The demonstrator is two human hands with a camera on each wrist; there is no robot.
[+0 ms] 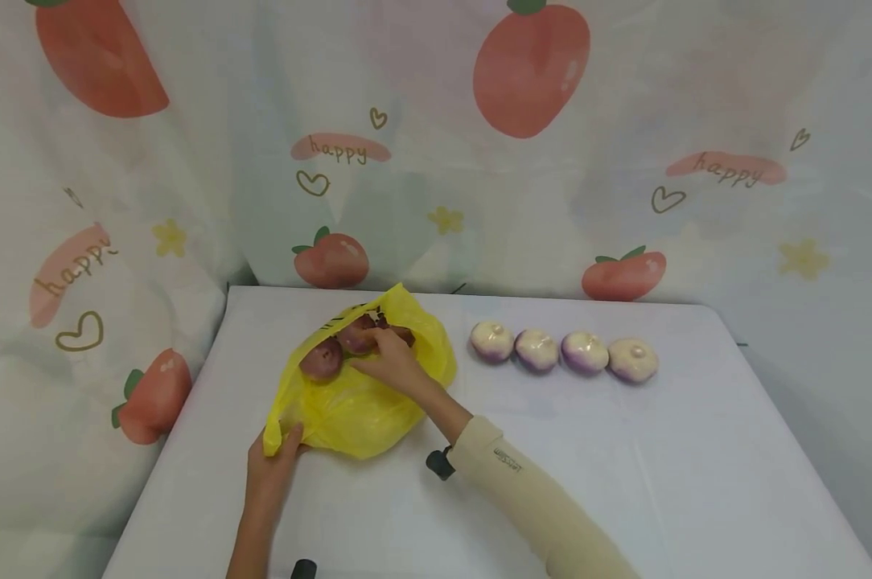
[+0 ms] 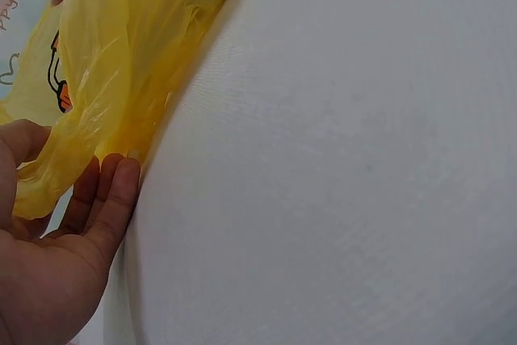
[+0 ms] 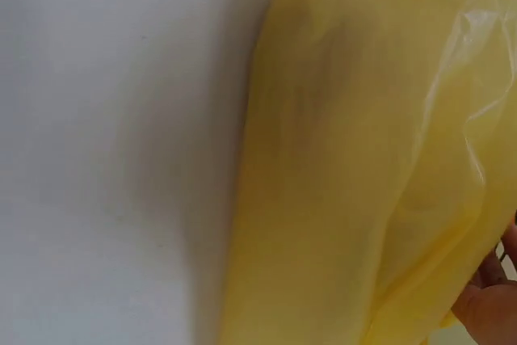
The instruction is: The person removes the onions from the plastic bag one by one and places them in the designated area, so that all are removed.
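A yellow plastic bag (image 1: 364,414) lies on the table with its mouth spread open. Several round, purple-red onions (image 1: 322,360) show inside it. My left hand (image 1: 275,458) pinches the bag's near left edge between thumb and fingers; the left wrist view shows the film (image 2: 97,111) bunched in that grip. Reaching in over the near side, my right hand (image 1: 392,362) has thumb and fingers around one red onion (image 1: 355,336) in the opening. In the right wrist view, yellow film (image 3: 323,183) covers most of the picture and hides the right fingers.
Four would be too many to number: several white-and-purple turnips (image 1: 537,351) stand in a row right of the bag. The white table (image 1: 588,466) ends at a printed cloth backdrop (image 1: 436,161). A small black object (image 1: 440,464) shows by the right cuff.
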